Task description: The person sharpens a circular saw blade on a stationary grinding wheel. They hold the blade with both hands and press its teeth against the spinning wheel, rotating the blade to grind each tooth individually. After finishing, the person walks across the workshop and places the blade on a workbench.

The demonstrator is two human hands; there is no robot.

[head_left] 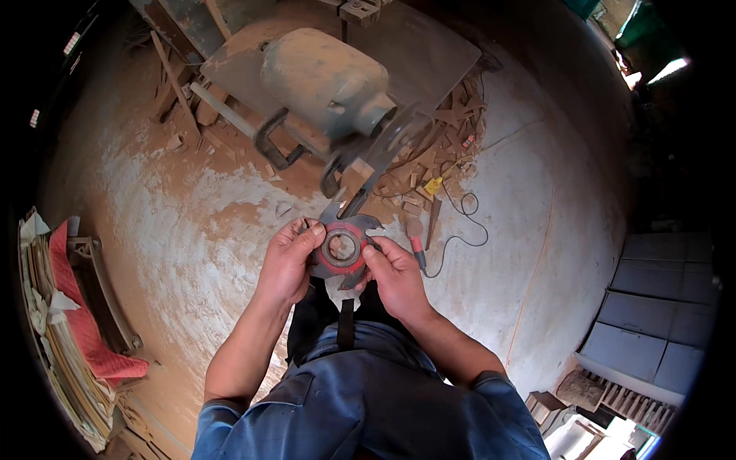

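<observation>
I hold a grey and red cutter head (333, 271) with several blades and a round centre bore in front of my belly. My left hand (290, 262) grips its left side, thumb on the face, fingers partly hidden behind it. My right hand (393, 277) grips the right side with its thumb beside the red ring. Just above it stands a dusty machine with a motor (322, 77), a metal table (433, 54), a dark clamp-like handle (274, 146) and a spindle end that reaches down close behind the cutter.
Wood offcuts and sawdust (445, 123) lie around the machine. A red power tool (416, 249) with a cord and a yellow object (433, 185) lie at right. A rack of sheets with red cloth (65, 276) stands left, grey panels (636, 310) right.
</observation>
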